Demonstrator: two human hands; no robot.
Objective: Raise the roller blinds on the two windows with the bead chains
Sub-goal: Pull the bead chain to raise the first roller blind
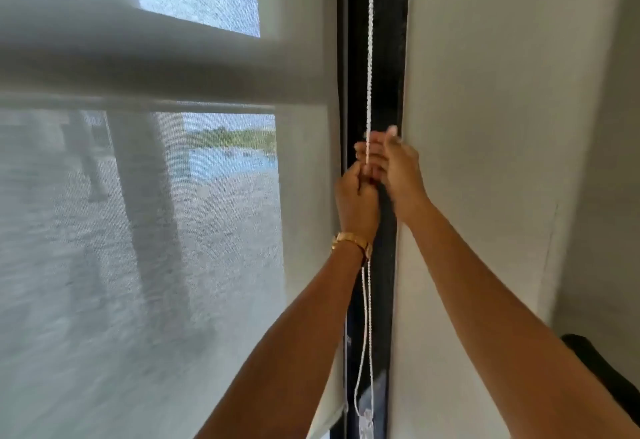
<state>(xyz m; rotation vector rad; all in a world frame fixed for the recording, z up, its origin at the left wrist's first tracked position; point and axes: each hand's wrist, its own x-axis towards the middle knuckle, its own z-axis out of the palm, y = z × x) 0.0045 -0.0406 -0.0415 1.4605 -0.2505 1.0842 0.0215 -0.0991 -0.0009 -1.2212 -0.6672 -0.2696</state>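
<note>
A white bead chain (369, 57) hangs straight down in front of the black window frame (391, 57), at the right edge of the sheer grey roller blind (138, 230). My left hand (356, 203), with a gold watch on its wrist, is closed around the chain. My right hand (398, 171) is just above and to the right of it, fingers curled around the same chain. Below my left wrist the chain runs down as two strands to a loop near the blind's bottom bar (332, 418).
A plain white wall (502, 126) stands directly right of the frame. A dark object (602, 369) lies low at the right behind my right forearm. Through the blind I see outside columns, water and trees.
</note>
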